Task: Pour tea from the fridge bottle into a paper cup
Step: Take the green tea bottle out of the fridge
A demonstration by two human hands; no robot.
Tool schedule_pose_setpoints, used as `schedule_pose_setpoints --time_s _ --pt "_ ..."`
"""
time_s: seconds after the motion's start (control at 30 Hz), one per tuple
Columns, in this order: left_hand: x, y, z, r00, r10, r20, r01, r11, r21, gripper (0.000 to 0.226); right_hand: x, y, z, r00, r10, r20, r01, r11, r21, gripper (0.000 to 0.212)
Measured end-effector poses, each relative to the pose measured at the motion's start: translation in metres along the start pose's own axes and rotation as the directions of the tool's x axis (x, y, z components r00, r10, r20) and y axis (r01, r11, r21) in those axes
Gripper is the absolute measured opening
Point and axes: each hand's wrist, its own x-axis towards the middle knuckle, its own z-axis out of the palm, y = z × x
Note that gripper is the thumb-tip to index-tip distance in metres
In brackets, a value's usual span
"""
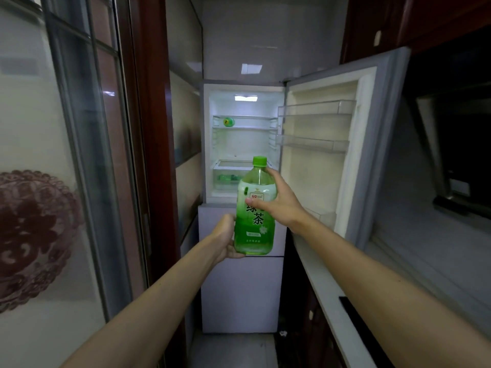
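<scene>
At frame centre, both my arms reach forward: my left hand [225,236] cups the upright bottle's [255,208] base, my right hand [279,201] grips its shoulder, before the open fridge [245,144].

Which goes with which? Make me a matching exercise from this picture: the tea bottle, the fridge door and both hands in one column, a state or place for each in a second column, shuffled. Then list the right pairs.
Things
1. tea bottle
2. fridge door
3. left hand
4. right hand

States or places
A. grips the bottle's upper part
B. swung open to the right
C. upright and capped, in front of the fridge
D. grips the bottle's base

Pairs: 1-C, 2-B, 3-D, 4-A
</scene>
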Motion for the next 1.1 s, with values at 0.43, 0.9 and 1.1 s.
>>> schedule_pose_setpoints --time_s 0.43,0.9,1.1 --pt "-0.077 -0.026 0.030 0.978 -0.017 0.208 -0.001 0.996 0.086 0.031 -0.111 -0.043 -0.025 0.973 0.050 -0.225 -0.074 0.992 -0.098 0.082" --pt "-0.145 -0.078 0.158 0.812 -0.112 0.573 0.005 0.983 0.184 0.034 -0.271 -0.071 -0.129 0.845 0.141 -0.516 -0.284 0.936 -0.209 0.084" --pt "-0.195 -0.103 0.223 0.698 -0.167 0.696 0.004 0.973 0.230 0.038 -0.346 -0.093 -0.170 0.752 0.144 -0.643 -0.375 0.896 -0.238 0.073"
